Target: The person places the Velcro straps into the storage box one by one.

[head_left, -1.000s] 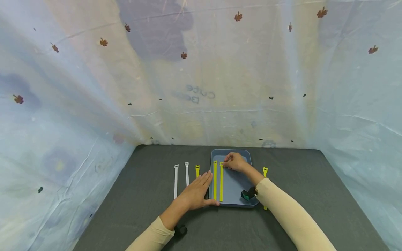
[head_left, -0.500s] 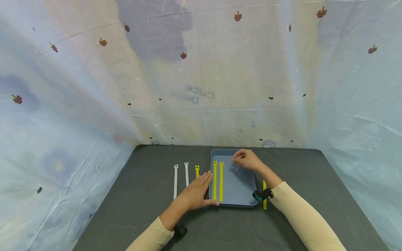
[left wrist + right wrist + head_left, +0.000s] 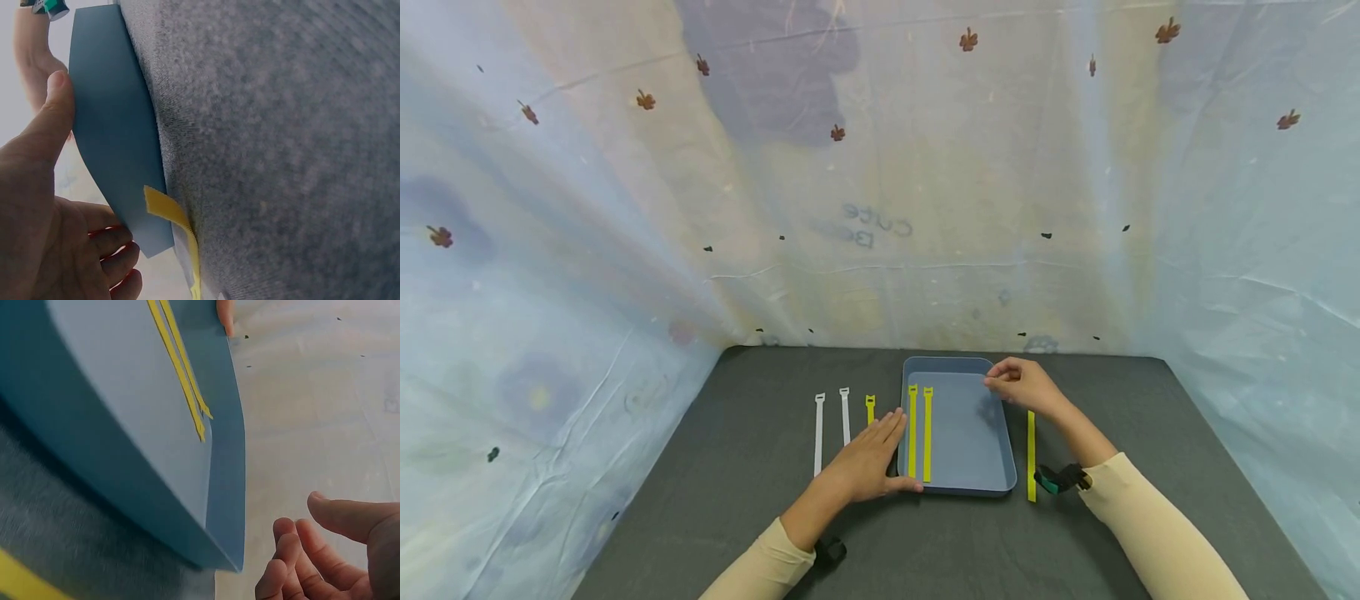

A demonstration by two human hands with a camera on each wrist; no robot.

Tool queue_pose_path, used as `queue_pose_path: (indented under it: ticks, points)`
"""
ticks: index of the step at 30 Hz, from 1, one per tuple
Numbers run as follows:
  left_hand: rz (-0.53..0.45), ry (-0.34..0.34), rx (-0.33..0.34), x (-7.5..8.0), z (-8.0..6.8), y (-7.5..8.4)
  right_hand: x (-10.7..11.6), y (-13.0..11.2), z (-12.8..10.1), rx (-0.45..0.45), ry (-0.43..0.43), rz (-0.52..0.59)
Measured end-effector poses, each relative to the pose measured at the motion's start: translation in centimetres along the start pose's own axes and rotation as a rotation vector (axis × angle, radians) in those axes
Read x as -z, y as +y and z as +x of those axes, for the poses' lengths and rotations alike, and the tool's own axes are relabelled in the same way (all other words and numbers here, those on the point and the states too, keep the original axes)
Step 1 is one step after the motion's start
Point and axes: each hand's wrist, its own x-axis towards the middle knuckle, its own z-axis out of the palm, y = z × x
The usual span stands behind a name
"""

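Observation:
A blue-grey tray (image 3: 967,433) lies on the dark cloth, with two yellow cable straps (image 3: 928,437) side by side along its left part. Fingers straight, my left hand (image 3: 867,461) rests on the tray's left rim and front left corner; in the left wrist view its thumb touches the rim of the tray (image 3: 112,94). My right hand (image 3: 1024,385) hovers over the tray's far right corner, its fingers loosely bent. In the right wrist view the right hand (image 3: 331,550) has a gap between thumb and fingers and holds nothing. Another yellow strap (image 3: 1032,458) lies right of the tray, its far end hidden by that hand.
Left of the tray lie two white straps (image 3: 819,433) and one yellow strap (image 3: 870,407), their near ends partly behind my left hand. The dark cloth (image 3: 970,550) covers the table. A pale printed curtain (image 3: 925,208) hangs behind and at both sides.
My right hand has let go of the second yellow strap in the tray and moved right, to the tray's far right corner. My left hand stays in place.

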Motion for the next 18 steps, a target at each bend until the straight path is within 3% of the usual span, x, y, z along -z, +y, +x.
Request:
queue_pose_path:
  ticks: [18]
  points:
    - [-0.012,-0.008,0.002,0.0,0.0,0.0,2.4,4.1,-3.5,-0.043,0.078,-0.018]
